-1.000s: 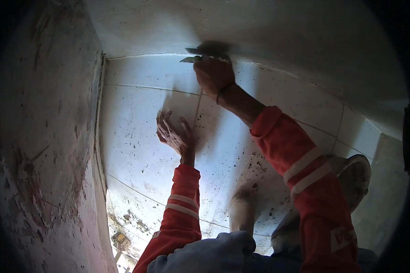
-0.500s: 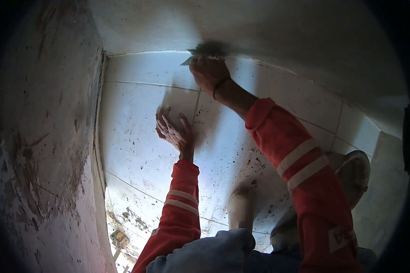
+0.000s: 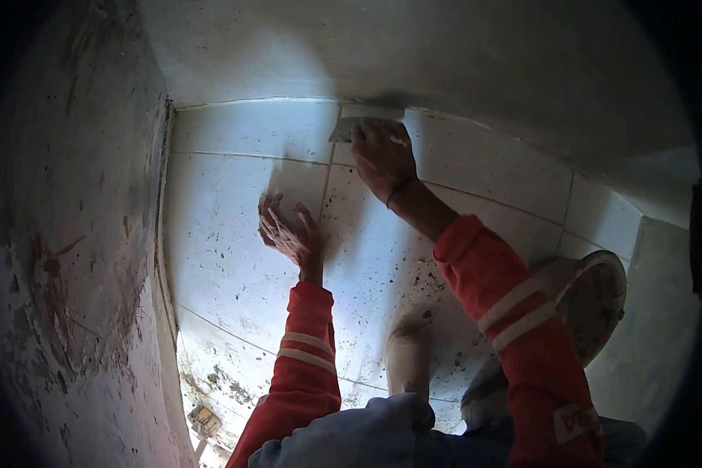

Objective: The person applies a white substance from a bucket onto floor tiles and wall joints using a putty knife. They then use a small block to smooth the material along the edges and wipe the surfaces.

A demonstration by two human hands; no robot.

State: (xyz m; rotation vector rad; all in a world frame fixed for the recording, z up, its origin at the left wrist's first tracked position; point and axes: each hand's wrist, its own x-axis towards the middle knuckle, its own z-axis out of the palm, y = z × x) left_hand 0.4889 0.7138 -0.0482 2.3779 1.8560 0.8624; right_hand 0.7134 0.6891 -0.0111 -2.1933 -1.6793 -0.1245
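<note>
My right hand (image 3: 384, 160) is closed around a scraper with a wide flat blade (image 3: 349, 129). The blade lies over the white floor tiles (image 3: 234, 125), close to the foot of the back wall; its handle is hidden in my fist. To the left, my left hand (image 3: 290, 234) hovers low over the tiles with its fingers spread and curved, holding nothing. Dark crumbs and specks dot the tiles (image 3: 234, 257) around and below both hands, thickest near my boot (image 3: 408, 363).
A bucket (image 3: 598, 312) stands beside my right forearm. The stained left wall (image 3: 78, 257) and the grey back wall (image 3: 476, 54) hem in the floor. Near the lower left lies a small dirty box-like object (image 3: 204, 421), with dark debris by it.
My right hand has drawn the scraper back from the wall's foot and slightly right, and the blade now lies flatter. My left hand stays spread in nearly the same place.
</note>
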